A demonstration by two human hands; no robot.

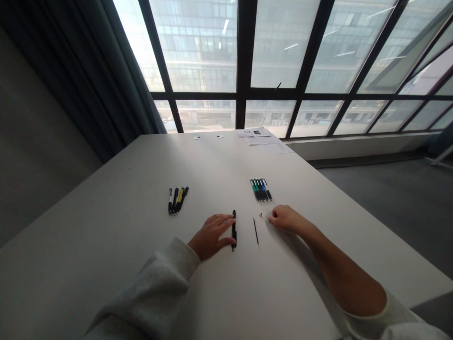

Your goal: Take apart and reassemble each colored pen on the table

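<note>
"What's nearest?"

"The pale sleeve (148, 293) on the left arm. The left hand (210, 237) lies spread, fingertips against a black pen (234, 230)."

"And the right hand (286, 219)?"

"Curled narrow, apparently empty, just beside a small metal bit (261, 215); a thin black refill (255, 231) lies between the hands."

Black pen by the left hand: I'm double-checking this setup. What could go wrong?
The loose thin refill between the hands might roll on the smooth table. The tiny part by the right hand could get brushed away and lost. The black pen could roll from the left hand.
</note>
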